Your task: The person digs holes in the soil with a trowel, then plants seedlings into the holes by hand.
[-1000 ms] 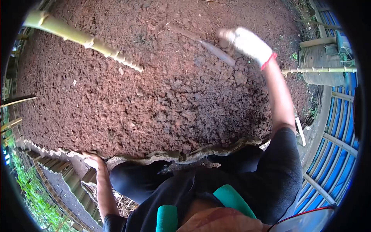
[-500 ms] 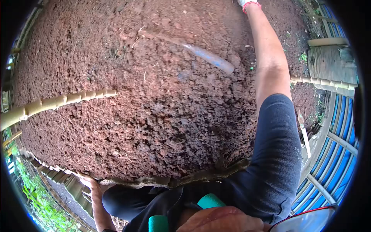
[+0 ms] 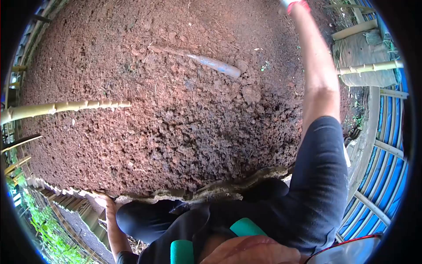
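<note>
My right hand (image 3: 289,3) reaches over the far side of the soil, in a white glove with a red cuff. The frame's top edge cuts it off, so its fingers and anything in them are hidden. A long, dirt-covered rod-like piece (image 3: 215,64), thicker and blue-grey at one end, lies on the reddish-brown soil (image 3: 198,105), apart from both hands. My left hand (image 3: 102,199) is at the near edge of the soil bed, at lower left. Its fingers are too small and hidden to make out.
A pale, ringed pole (image 3: 66,107) juts in over the soil from the left. At right are another pole (image 3: 369,67), a grey sack-like sheet (image 3: 365,50) and a blue slatted panel (image 3: 380,154). Green plants (image 3: 48,229) grow at lower left.
The view has shifted, so the rod-like piece appears further left and higher. My right arm is stretched further toward the top edge, with less of the glove in view. My left hand stays at the bed edge.
</note>
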The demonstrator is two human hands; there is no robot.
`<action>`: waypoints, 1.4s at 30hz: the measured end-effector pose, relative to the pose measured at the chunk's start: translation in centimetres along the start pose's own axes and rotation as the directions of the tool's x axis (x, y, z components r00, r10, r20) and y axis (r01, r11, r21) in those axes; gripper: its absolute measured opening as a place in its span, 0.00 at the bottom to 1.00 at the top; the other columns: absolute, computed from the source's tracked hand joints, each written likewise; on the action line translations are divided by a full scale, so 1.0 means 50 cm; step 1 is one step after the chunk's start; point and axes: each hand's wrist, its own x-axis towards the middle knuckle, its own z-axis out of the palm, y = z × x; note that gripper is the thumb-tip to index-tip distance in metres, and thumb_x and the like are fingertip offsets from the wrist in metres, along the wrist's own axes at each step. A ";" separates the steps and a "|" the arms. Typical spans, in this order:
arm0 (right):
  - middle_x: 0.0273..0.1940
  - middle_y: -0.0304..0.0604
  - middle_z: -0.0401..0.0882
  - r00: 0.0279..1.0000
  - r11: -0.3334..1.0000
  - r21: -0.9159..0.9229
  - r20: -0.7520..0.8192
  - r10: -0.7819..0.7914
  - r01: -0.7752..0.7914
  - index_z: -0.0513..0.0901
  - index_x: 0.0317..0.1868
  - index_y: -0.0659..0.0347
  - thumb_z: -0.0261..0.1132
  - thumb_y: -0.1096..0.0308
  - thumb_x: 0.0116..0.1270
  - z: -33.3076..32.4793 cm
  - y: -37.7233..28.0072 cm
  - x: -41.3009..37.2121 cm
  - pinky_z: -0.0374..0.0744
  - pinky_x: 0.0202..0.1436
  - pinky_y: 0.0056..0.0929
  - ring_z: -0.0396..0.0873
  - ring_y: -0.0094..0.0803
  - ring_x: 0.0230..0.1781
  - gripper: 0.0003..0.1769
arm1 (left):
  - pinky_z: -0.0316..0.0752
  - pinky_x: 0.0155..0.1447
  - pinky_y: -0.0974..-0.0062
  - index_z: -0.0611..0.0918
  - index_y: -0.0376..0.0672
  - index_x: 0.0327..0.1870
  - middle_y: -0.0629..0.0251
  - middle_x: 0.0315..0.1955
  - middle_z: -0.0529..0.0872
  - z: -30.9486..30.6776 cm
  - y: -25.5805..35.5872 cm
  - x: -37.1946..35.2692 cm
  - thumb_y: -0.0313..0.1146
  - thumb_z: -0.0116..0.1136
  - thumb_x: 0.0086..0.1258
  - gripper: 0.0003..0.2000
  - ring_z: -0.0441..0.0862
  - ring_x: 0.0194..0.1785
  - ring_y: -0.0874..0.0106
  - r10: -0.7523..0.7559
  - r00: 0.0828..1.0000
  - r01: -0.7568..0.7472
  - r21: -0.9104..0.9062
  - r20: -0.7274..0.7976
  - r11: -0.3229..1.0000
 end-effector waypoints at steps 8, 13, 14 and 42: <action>0.60 0.55 0.83 0.929 0.783 0.560 0.366 0.060 -0.272 0.82 0.62 0.59 0.60 0.57 0.64 -0.006 -0.446 -0.103 0.76 0.68 0.40 0.80 0.52 0.62 0.27 | 0.79 0.55 0.64 0.82 0.33 0.60 0.45 0.48 0.87 -0.010 -0.002 -0.007 0.45 0.45 0.84 0.23 0.85 0.49 0.52 0.041 0.999 -0.040 0.053 -0.018 0.998; 0.49 0.63 0.87 0.860 0.453 0.735 0.473 0.190 -0.504 0.85 0.56 0.71 0.67 0.64 0.57 -0.052 -0.374 0.038 0.83 0.52 0.41 0.87 0.52 0.48 0.27 | 0.80 0.53 0.64 0.83 0.33 0.58 0.46 0.45 0.88 -0.010 -0.004 -0.011 0.44 0.46 0.83 0.22 0.86 0.47 0.53 0.059 0.998 -0.057 0.042 -0.038 0.997; 0.50 0.63 0.87 0.827 0.241 0.796 0.496 0.264 -0.555 0.84 0.57 0.71 0.67 0.65 0.57 -0.081 -0.384 0.050 0.83 0.51 0.40 0.87 0.50 0.48 0.27 | 0.80 0.53 0.64 0.83 0.33 0.57 0.46 0.45 0.88 -0.015 -0.001 -0.014 0.44 0.46 0.83 0.22 0.86 0.46 0.53 0.057 0.998 -0.055 0.038 -0.042 0.998; 0.36 0.44 0.86 0.803 -0.587 0.642 0.595 -0.023 -0.493 0.84 0.49 0.71 0.67 0.74 0.66 -0.540 -0.702 -0.203 0.82 0.38 0.31 0.83 0.29 0.32 0.12 | 0.83 0.48 0.47 0.78 0.32 0.58 0.33 0.51 0.76 0.058 0.169 -0.038 0.47 0.53 0.74 0.25 0.81 0.49 0.48 -0.307 0.905 0.377 0.221 -0.294 0.900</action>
